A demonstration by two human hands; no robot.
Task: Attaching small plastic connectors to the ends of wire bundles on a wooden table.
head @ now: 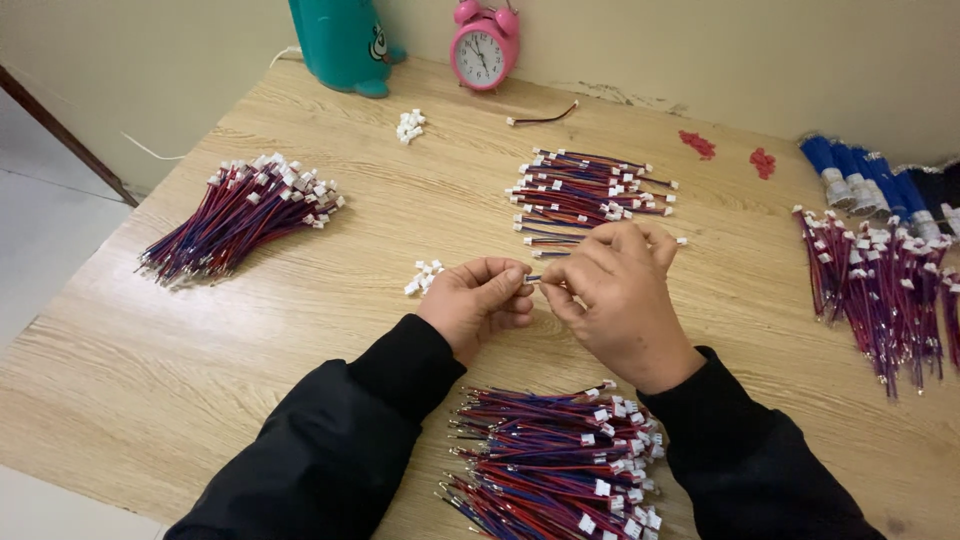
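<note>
From the head camera, both hands meet over the middle of the wooden tabletop [300,300]. The left hand [480,300] has its fingers [505,288] curled and pressed together, pinching one end of a short red-and-blue wire lead [535,278]. The right hand [620,295] pinches the other end of the same lead between thumb and fingertips, so the lead sits in the small gap between the two hands, just above the table surface.

Just left of the left hand lies a small cluster of white connectors [424,277]. Directly beyond the hands is a loose spread of wired leads [590,190], and nearest the person, between the dark sleeves, lies a thick bundle of finished leads [560,460]. Another bundle [240,212] lies far to the left, and one more pile [875,280] far to the right beside blue spools [860,170]. At the back edge stand a pink alarm clock [484,45] and a teal container [343,42].
</note>
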